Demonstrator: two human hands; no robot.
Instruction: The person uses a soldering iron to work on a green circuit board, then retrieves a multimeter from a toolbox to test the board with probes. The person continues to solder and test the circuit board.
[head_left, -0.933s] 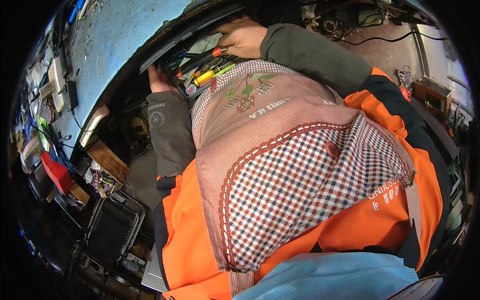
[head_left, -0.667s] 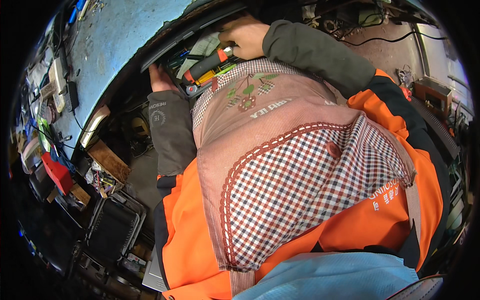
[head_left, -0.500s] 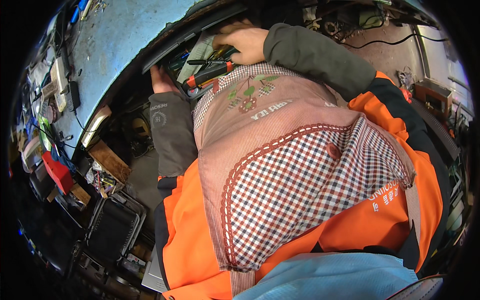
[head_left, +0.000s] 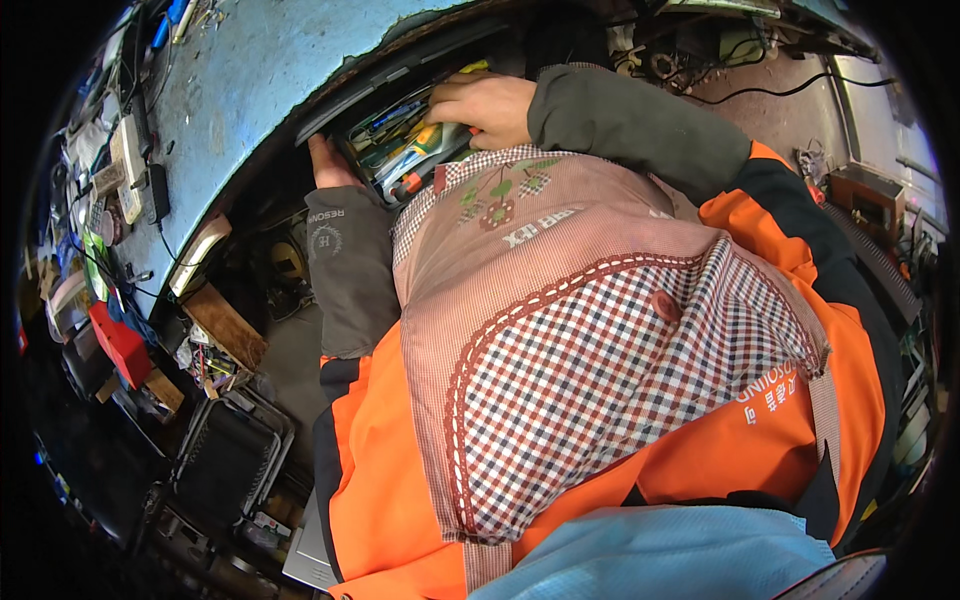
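A shallow drawer (head_left: 366,176) full of tools and odds and ends is pulled out under the bench, against my checked apron. My left hand (head_left: 332,166) holds the drawer at its left side, fingers partly hidden by the edge. My right hand (head_left: 484,108) reaches in among the contents from the right with its fingers curled downward; what they grip, if anything, is hidden. Just below those fingers lies a tool with a yellow handle (head_left: 427,138). An orange-and-black tool (head_left: 408,185) rests near the drawer's front edge. Thin blue pen-like pieces (head_left: 395,116) lie farther in.
Above the drawer spreads the worn blue bench top (head_left: 255,75). A power strip (head_left: 130,165), cables and clutter line its left side. Lower left are a red box (head_left: 118,345), a wooden block (head_left: 225,325) and a black case (head_left: 228,450). A dark cable (head_left: 790,92) runs at upper right.
My right hand has shifted slightly left and down over the contents. The orange-and-black tool and pale sheet in the drawer have changed place, uncovering more small tools. My left hand remains at the drawer's side.
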